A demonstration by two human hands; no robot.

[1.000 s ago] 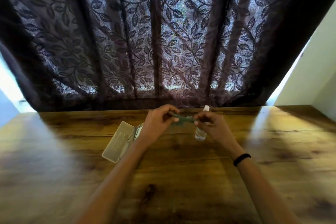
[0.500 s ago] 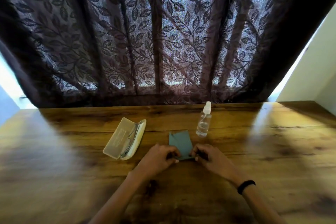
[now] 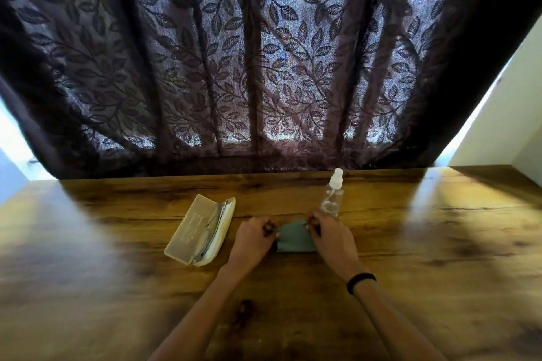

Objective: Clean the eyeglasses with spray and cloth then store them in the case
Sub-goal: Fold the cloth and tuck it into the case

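A grey-green cleaning cloth lies folded on the wooden table between my hands. My left hand pinches its far left corner and my right hand pinches its far right corner. A cream eyeglass case lies open to the left, with thin-framed eyeglasses resting inside it. A clear spray bottle with a white nozzle stands upright just behind my right hand.
A dark leaf-patterned curtain hangs along the table's far edge. A pale wall rises at the right. A black band circles my right wrist.
The cloth was held stretched in the air a second ago, then laid flat on the table. My hands now grip its far corners, and the cloth looks folded shorter.
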